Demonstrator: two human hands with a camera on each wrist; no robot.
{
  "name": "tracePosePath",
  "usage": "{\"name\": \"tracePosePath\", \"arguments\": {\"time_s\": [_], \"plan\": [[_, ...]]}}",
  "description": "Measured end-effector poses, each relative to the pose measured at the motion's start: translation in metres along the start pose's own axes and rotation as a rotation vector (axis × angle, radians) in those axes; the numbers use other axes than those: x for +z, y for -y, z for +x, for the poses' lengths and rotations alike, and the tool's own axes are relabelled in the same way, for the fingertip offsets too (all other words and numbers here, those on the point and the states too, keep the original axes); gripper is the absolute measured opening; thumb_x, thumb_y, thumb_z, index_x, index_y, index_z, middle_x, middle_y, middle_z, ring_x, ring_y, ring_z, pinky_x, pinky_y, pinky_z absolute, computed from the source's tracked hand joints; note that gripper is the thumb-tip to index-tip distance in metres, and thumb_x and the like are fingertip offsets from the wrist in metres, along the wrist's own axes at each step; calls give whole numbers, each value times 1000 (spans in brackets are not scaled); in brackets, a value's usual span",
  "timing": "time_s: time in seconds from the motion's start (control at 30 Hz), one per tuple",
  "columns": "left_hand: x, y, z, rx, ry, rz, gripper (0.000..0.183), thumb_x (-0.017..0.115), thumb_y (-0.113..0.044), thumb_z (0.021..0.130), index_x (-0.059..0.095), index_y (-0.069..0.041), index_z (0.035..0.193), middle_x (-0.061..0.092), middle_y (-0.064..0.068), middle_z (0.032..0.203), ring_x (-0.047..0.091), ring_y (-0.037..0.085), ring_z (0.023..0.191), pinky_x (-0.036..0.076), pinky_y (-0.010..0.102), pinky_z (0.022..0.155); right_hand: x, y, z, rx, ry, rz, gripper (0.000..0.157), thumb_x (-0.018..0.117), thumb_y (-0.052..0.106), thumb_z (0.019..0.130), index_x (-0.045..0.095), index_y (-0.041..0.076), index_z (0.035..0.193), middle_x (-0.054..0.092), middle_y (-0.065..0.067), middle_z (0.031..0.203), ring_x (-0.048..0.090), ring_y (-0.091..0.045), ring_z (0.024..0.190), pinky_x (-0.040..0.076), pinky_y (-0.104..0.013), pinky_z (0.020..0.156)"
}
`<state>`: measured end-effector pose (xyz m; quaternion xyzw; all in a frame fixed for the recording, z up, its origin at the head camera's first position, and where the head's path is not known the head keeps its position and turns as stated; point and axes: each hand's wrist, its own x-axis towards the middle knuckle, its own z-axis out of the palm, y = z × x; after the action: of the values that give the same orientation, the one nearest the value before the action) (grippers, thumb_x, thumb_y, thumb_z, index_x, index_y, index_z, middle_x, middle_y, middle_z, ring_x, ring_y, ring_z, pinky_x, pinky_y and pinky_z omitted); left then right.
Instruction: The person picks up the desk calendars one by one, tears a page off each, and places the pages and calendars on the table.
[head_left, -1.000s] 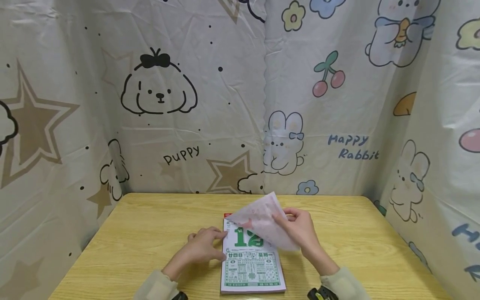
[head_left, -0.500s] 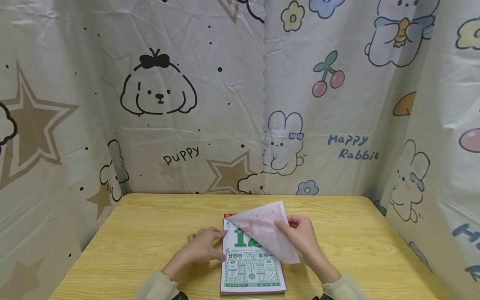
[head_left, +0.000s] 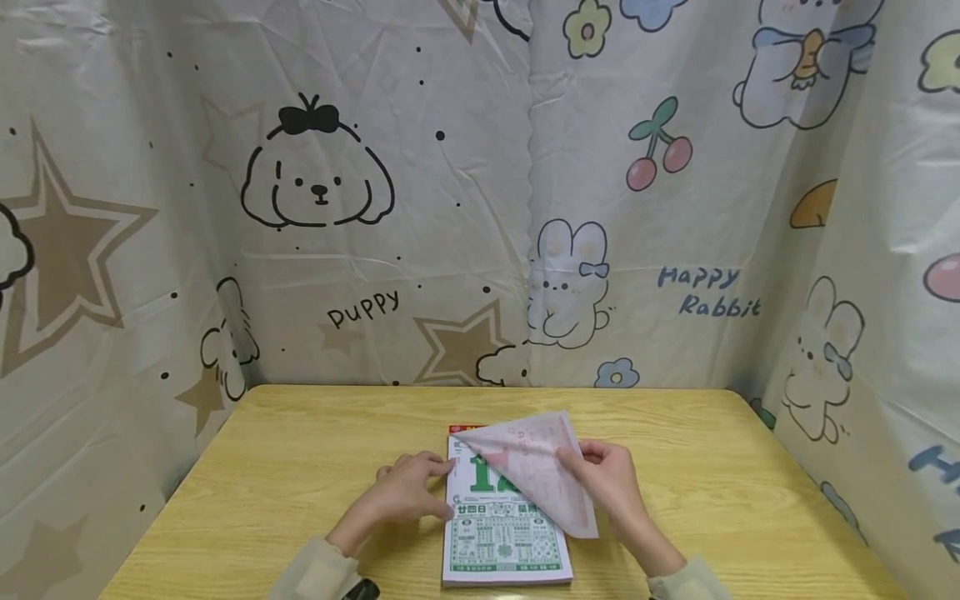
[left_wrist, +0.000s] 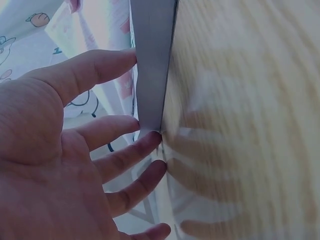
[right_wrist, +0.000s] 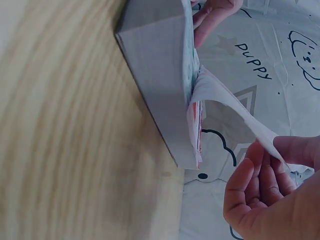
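A thick tear-off calendar (head_left: 506,543) with green print lies flat on the table, showing a large number partly covered. My right hand (head_left: 609,479) pinches a thin calendar page (head_left: 536,467) between thumb and fingers. That page is folded diagonally over the pad, its upper left corner still at the red top strip (head_left: 465,430). In the right wrist view the page curves up from the thick pad (right_wrist: 155,85) to the fingers. My left hand (head_left: 405,490) rests at the pad's left side. Its fingers are spread, with thumb and fingertips against the pad's edge in the left wrist view.
The wooden table (head_left: 315,433) extends around the calendar on both sides. A patterned cloth curtain (head_left: 345,250) with puppy and rabbit drawings hangs behind the table and along its left and right sides.
My right hand has come down and slightly nearer with the page. The page's lower corner hangs lower and covers more of the green number. My left hand has stayed in place.
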<state>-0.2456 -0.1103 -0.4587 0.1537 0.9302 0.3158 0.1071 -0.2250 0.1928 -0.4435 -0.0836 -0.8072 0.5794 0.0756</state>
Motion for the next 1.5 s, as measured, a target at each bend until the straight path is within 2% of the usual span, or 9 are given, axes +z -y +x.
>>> {"name": "tracePosePath", "arguments": {"time_s": [0.27,0.63,0.77,0.9,1.07,1.17,1.3,1.5], "plan": [[-1,-1,2,-11,-7,37,77,95,-30,74,67,-9,142,60,12,143,48,41,130,29,73,104,0,-5,-3,-9,-36,25,25,81,16,92,76,-7,101,76,-9,86,67,-14,75,54,-24,63],[-3,-1,4,-47,5,45,78,97,-32,72,68,-12,142,60,11,142,48,41,130,31,73,105,0,-10,-7,25,-44,50,27,81,15,92,75,-8,105,76,-8,88,67,-16,75,54,-25,64],[-4,-2,2,-43,10,36,77,96,-31,74,68,-11,142,59,13,143,48,42,130,28,74,107,-1,-11,-7,30,-29,29,25,81,14,92,76,-7,104,75,-7,87,66,-16,77,53,-25,65],[-3,-3,0,-15,10,35,76,95,-28,76,66,-8,143,59,15,144,48,42,131,25,76,109,-1,-10,-3,0,0,-31,21,83,12,89,76,-5,100,72,-5,84,62,-14,77,52,-25,65],[-4,-3,-2,16,8,30,77,93,-24,76,64,-9,146,57,17,149,47,45,135,20,79,110,0,-8,9,-9,57,-8,34,81,5,87,68,-9,116,73,-9,84,64,-17,74,53,-28,63],[-3,-3,-1,27,18,31,78,93,-25,77,63,-10,147,56,17,151,46,45,137,21,79,109,1,-10,17,-3,71,11,37,79,10,93,66,-9,122,74,-10,89,66,-18,76,55,-29,63],[-2,-4,1,38,31,38,80,92,-26,77,61,-8,149,55,17,152,45,45,137,22,79,109,0,-12,22,-11,42,-8,36,77,21,97,72,-8,118,75,-10,94,67,-18,79,55,-28,65],[-3,-4,0,32,44,47,82,91,-28,78,58,-5,150,53,17,154,43,43,138,22,79,109,0,-12,21,-6,10,-13,38,77,24,98,73,-9,116,75,-10,94,65,-16,79,54,-28,64]]}}
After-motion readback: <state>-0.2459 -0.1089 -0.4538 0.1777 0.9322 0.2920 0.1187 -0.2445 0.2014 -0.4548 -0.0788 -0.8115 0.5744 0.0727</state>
